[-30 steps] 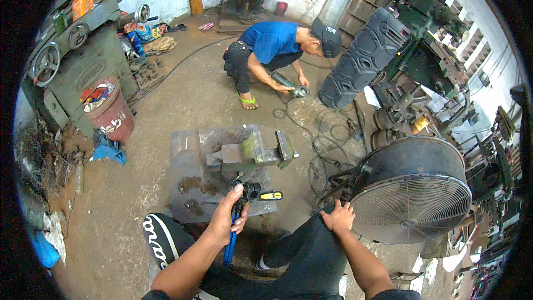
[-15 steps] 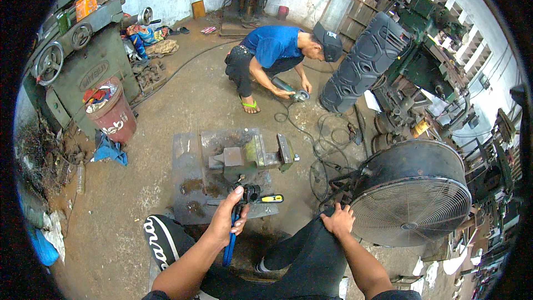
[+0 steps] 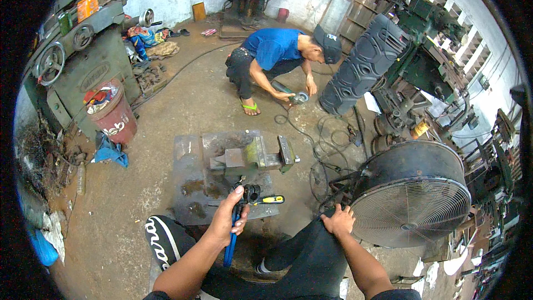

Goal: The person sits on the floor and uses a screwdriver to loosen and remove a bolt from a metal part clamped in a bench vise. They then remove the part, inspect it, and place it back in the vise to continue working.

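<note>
My left hand (image 3: 230, 219) is closed round a blue-handled tool (image 3: 229, 250), thumb up along it. A black, rounded metal piece (image 3: 251, 192) sits at the tool's upper end; how the two join is hard to see. Just beyond stands a bench vise (image 3: 252, 154) on a stained metal plate (image 3: 186, 175), low on the floor. Beside my left hand lies a tool with a yellow-and-black handle (image 3: 273, 199), partly hidden. My right hand (image 3: 339, 221) rests on my right knee, fingers spread and holding nothing, close to the fan's grille.
A large drum fan (image 3: 411, 189) stands at my right. Ahead, a squatting person (image 3: 272, 50) holds an angle grinder (image 3: 300, 98); cables (image 3: 327, 155) loop over the floor. A rag-filled bucket (image 3: 114, 116) stands left by a green machine (image 3: 105, 78). A black speaker-like case (image 3: 363, 64) leans right.
The squatting person's far hand has shifted slightly beside the grinder. My view has moved a little; both my hands keep their places.
</note>
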`<state>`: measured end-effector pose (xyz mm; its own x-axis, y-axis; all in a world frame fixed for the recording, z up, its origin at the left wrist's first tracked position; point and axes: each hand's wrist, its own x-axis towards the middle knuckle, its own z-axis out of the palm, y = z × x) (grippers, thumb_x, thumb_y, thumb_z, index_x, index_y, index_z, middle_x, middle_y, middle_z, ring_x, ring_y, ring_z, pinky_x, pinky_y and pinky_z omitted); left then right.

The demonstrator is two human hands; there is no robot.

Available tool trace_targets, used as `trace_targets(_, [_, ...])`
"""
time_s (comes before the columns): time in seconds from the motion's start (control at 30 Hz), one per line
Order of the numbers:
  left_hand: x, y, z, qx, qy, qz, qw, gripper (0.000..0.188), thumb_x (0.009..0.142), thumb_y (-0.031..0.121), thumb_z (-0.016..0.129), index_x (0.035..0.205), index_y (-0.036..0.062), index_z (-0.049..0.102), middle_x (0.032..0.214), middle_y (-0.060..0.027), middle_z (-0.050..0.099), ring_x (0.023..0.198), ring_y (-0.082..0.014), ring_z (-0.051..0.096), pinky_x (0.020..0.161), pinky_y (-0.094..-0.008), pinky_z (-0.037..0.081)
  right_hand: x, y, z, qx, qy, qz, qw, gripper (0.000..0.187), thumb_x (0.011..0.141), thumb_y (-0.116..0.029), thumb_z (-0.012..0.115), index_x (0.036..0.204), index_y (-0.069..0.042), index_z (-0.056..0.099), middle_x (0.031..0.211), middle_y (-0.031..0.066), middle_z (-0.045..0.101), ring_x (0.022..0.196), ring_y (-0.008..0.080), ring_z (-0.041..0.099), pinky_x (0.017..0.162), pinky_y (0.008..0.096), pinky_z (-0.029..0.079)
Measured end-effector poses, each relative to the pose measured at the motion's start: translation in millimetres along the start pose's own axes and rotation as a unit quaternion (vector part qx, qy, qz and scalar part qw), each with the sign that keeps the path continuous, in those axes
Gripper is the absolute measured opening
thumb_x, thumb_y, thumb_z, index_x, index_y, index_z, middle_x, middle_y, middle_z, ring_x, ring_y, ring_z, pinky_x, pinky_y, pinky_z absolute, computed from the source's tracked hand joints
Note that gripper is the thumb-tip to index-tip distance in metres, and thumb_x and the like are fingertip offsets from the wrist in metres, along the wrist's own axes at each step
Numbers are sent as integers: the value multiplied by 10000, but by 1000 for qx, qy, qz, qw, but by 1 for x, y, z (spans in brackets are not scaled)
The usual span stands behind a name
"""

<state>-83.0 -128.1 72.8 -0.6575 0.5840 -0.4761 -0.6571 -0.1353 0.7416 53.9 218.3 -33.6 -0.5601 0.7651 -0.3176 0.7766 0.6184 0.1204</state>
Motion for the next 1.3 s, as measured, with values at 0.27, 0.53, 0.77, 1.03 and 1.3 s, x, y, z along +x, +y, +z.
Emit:
trace_targets(0.27, [-3,2,0,3,4,7,1000,660,929,719,520,658,117,509,489,30,409,349,-84,344,389,-249,284,-1,1,3,9,11,-1,1000,865,815,-635,696,1465,-104,484,1505,220,428,1381,404,426,1148,539,349])
trace_targets(0.53, [-4,1,0,0,4,11,1000,653,934,713,520,665,117,511,492,28,412,348,-82,342,385,-244,282,-2,2,3,9,25,-6,1000,875,808,-618,710,1482,-112,475,1489,221,440,1375,405,428,1140,548,356])
trace_targets(0.77, [-4,3,0,28,-4,8,1000,689,929,752,459,679,111,495,501,20,395,362,-100,347,408,-252,306,-3,2,5,19,28,-6,999,862,806,-612,717,1470,-112,486,1482,219,446,1363,405,436,1134,547,365])
trace_targets(1.03, [-4,3,1,9,-4,-4,1000,656,925,727,509,674,121,499,500,24,406,357,-88,339,395,-245,289,0,5,9,21,45,-10,999,839,793,-605,733,1431,-106,512,1464,224,460,1353,406,444,1114,550,377])
trace_targets(1.3, [-3,1,2,32,22,-4,999,713,896,789,469,662,116,485,507,20,396,366,-101,335,403,-251,278,-1,6,10,29,51,-17,998,809,790,-603,737,1388,-98,533,1456,227,465,1336,409,457,1098,567,383])
